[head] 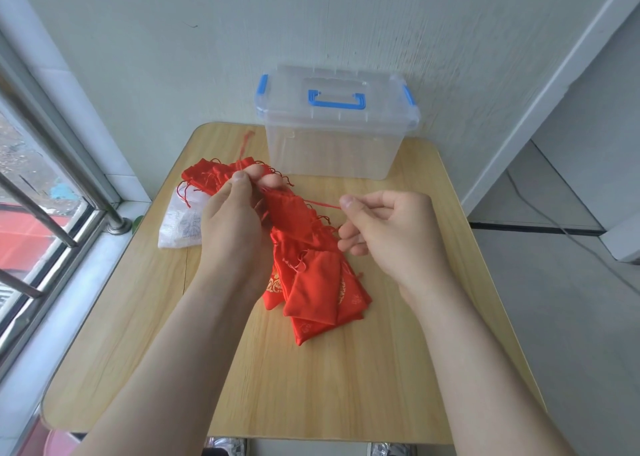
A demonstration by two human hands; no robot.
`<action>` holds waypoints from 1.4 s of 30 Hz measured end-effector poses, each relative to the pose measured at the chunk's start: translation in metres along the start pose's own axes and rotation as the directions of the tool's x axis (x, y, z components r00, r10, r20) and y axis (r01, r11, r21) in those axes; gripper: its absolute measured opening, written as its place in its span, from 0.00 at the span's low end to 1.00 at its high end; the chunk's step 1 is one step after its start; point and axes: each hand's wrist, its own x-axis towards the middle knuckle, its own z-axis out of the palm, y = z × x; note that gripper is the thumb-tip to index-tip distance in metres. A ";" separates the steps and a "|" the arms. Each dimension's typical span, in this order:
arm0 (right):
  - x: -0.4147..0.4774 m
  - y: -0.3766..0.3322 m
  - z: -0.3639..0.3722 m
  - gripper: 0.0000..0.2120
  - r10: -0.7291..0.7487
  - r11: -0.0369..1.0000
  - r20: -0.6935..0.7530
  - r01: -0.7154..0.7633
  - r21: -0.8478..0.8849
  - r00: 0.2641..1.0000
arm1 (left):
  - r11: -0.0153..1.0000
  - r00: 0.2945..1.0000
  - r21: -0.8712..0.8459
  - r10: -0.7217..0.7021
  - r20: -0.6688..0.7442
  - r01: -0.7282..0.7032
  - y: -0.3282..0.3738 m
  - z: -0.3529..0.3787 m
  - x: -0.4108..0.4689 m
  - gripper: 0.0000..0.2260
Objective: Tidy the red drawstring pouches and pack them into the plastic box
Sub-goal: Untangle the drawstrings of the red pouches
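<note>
Nearest, the bunch of red drawstring pouches (311, 292) fans onto the counter (311, 386), its long axis running up and leftward to the necks. There the left hand (232, 227) has its grip clamped round the gathered necks. The right hand (388, 227) pinches one drawstring (322, 205), taut off to the right (thumb against forefinger). Beyond them lie loose pouches (204, 176). Farthest, the plastic box (332, 150) stands with its lid on.

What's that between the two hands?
A thin red drawstring runs from the pouch gripped by the left hand to the pinching right hand, in the head view.
</note>
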 end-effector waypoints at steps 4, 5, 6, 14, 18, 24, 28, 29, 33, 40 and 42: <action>-0.003 -0.012 -0.001 0.13 0.131 0.968 0.084 -0.146 0.205 0.988 | 0.998 0.999 -0.069 0.003 -0.051 -0.006 0.000 0.002 0.003 0.11; -0.004 -0.015 -0.001 0.14 0.146 0.945 0.111 -0.172 0.280 0.983 | 0.996 0.998 -0.088 0.001 -0.055 -0.006 0.000 0.003 0.003 0.11; -0.004 -0.017 -0.001 0.15 0.156 0.914 0.133 -0.194 0.356 0.979 | 0.995 0.998 -0.096 0.000 -0.055 -0.006 -0.001 0.003 0.003 0.11; -0.003 -0.024 -0.007 0.07 0.180 0.753 0.143 -0.230 0.616 0.973 | 0.997 1.000 -0.072 -0.010 0.007 0.010 0.000 0.002 0.000 0.12; 0.002 -0.015 -0.004 0.10 0.247 0.796 0.005 -0.206 0.569 0.969 | 0.980 0.996 -0.178 -0.084 0.019 0.086 0.002 0.001 0.001 0.10; 0.001 -0.020 0.009 0.14 0.251 0.544 0.050 -0.184 0.819 0.967 | 0.952 0.983 -0.246 -0.178 0.035 0.181 0.002 0.006 -0.003 0.11; 0.003 -0.019 0.014 0.13 0.350 0.451 -0.034 -0.136 0.882 0.936 | 0.933 0.981 -0.303 -0.178 0.081 0.194 -0.001 0.010 -0.004 0.14; 0.003 -0.018 0.014 0.13 0.363 0.480 -0.051 -0.140 0.866 0.930 | 0.931 0.981 -0.311 -0.172 0.093 0.193 -0.002 0.011 -0.004 0.14; 0.004 -0.019 0.016 0.13 0.267 0.637 -0.124 -0.079 0.767 0.956 | 0.934 0.979 -0.301 -0.161 0.123 0.192 -0.004 0.014 -0.005 0.12; 0.001 -0.019 0.023 0.14 0.192 0.742 -0.243 0.021 0.670 0.951 | 0.952 0.978 -0.237 -0.167 0.127 0.193 -0.002 0.013 -0.002 0.13; -0.002 -0.021 0.026 0.15 0.146 0.786 -0.298 0.072 0.614 0.943 | 0.957 0.977 -0.218 -0.165 0.134 0.192 -0.002 0.012 -0.003 0.13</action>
